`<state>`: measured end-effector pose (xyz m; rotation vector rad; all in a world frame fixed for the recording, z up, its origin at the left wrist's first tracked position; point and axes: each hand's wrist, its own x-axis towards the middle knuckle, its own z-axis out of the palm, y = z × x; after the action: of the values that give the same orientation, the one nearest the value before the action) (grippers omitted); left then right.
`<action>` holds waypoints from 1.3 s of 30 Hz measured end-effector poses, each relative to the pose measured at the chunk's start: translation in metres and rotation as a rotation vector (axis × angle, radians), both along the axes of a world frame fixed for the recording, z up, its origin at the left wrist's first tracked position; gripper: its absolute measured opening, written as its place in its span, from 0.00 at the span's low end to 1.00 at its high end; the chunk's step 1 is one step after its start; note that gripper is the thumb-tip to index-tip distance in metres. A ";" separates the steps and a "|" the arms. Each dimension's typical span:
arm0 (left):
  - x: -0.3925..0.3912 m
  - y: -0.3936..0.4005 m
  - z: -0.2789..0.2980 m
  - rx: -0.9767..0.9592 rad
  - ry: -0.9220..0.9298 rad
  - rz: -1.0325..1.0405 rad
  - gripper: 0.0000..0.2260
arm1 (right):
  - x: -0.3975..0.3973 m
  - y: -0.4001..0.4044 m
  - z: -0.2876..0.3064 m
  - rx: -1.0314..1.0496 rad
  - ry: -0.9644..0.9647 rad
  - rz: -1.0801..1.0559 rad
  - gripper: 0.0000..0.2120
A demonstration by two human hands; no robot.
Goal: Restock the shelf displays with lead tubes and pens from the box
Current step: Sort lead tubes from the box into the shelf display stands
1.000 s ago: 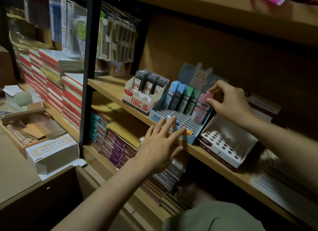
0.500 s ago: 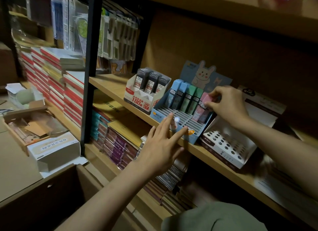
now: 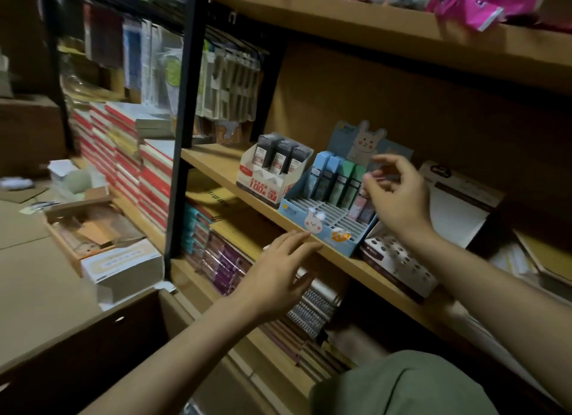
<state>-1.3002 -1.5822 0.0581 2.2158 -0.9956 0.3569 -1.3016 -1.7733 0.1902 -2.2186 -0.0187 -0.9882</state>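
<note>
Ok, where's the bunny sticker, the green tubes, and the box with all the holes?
bunny sticker [image 3: 313, 221]: head view, on its face.
green tubes [image 3: 349, 179]: head view, on the left tube's body.
box with holes [image 3: 399, 261]: head view, on its dotted top panel.

The scene was dim and warm-toned, with no lamp in view. Deep shadow filled the shelf [image 3: 325, 250] recess at upper right and the box [image 3: 93, 346] at lower left. Motion blur softened everything, worst at the left edge and on the right hand [image 3: 399, 195]. Wide-angle distortion bent the post [image 3: 182, 136].
</note>
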 end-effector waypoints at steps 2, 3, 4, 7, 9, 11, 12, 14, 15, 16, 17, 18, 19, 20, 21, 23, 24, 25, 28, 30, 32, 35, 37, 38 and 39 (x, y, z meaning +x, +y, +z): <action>-0.006 0.019 -0.014 -0.044 0.207 -0.004 0.14 | -0.011 0.027 -0.024 0.072 0.062 0.136 0.08; -0.010 0.031 -0.025 -0.047 0.360 -0.017 0.10 | -0.017 0.042 -0.041 0.068 0.118 0.208 0.06; -0.015 0.044 -0.037 -0.044 0.507 -0.014 0.07 | -0.021 0.058 -0.059 0.039 0.185 0.285 0.05; -0.036 0.088 -0.087 0.028 0.813 0.152 0.02 | -0.035 0.103 -0.123 -0.118 0.482 0.507 0.04; -0.056 0.115 -0.121 0.060 0.972 0.306 0.03 | -0.044 0.127 -0.169 -0.242 0.689 0.625 0.04; -0.077 0.139 -0.149 0.059 1.109 0.444 0.01 | -0.048 0.144 -0.212 -0.328 0.841 0.666 0.06; -0.085 0.149 -0.161 0.051 1.156 0.512 0.02 | -0.049 0.151 -0.232 -0.348 0.917 0.669 0.07; -0.099 0.162 -0.185 -0.004 1.211 0.664 0.06 | -0.048 0.163 -0.268 -0.316 1.070 0.662 0.10; -0.106 0.164 -0.198 -0.040 1.206 0.761 0.05 | -0.048 0.168 -0.283 -0.299 1.130 0.655 0.10; -0.112 0.164 -0.212 -0.072 1.185 0.875 0.04 | -0.047 0.173 -0.297 -0.304 1.170 0.644 0.10; -0.119 0.162 -0.225 -0.110 1.175 0.984 0.04 | -0.047 0.178 -0.310 -0.326 1.198 0.638 0.11; -0.126 0.158 -0.240 -0.147 1.188 1.060 0.04 | -0.048 0.181 -0.324 -0.352 1.224 0.646 0.13; -0.134 0.153 -0.252 -0.165 1.220 1.096 0.05 | -0.048 0.184 -0.337 -0.392 1.251 0.669 0.16; -0.142 0.148 -0.264 -0.154 1.264 1.107 0.08 | -0.048 0.188 -0.350 -0.448 1.277 0.702 0.19; -0.149 0.144 -0.275 -0.131 1.304 1.116 0.11 | -0.048 0.191 -0.363 -0.509 1.304 0.737 0.24; -0.161 0.135 -0.293 -0.051 1.328 1.152 0.17 | -0.048 0.197 -0.386 -0.624 1.356 0.794 0.31; -0.165 0.131 -0.301 0.024 1.307 1.167 0.20 | -0.048 0.199 -0.397 -0.682 1.373 0.811 0.33; -0.169 0.126 -0.306 0.095 1.274 1.176 0.22 | -0.047 0.200 -0.405 -0.749 1.380 0.827 0.36; -0.176 0.115 -0.316 0.114 1.152 1.210 0.23 | -0.045 0.200 -0.425 -1.002 1.332 0.865 0.43; -0.178 0.110 -0.320 0.004 1.126 1.235 0.22 | -0.046 0.199 -0.433 -1.117 1.258 0.900 0.48; -0.176 0.107 -0.324 -0.123 1.129 1.264 0.21 | -0.048 0.196 -0.441 -1.183 1.189 0.926 0.53; -0.168 0.104 -0.327 -0.238 1.140 1.303 0.20 | -0.051 0.188 -0.450 -1.224 1.073 0.924 0.50; -0.164 0.103 -0.330 -0.265 1.155 1.303 0.18 | -0.050 0.186 -0.454 -1.221 1.029 0.926 0.45; -0.162 0.102 -0.332 -0.270 1.157 1.303 0.17 | -0.050 0.186 -0.456 -1.210 1.026 0.924 0.43; -0.161 0.102 -0.333 -0.271 1.152 1.308 0.16 | -0.050 0.187 -0.457 -1.196 1.029 0.917 0.42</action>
<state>-1.4609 -1.4805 -0.2746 1.9663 1.0730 -0.2587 -1.3515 -1.5864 -0.2668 -2.8794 -1.2767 0.9603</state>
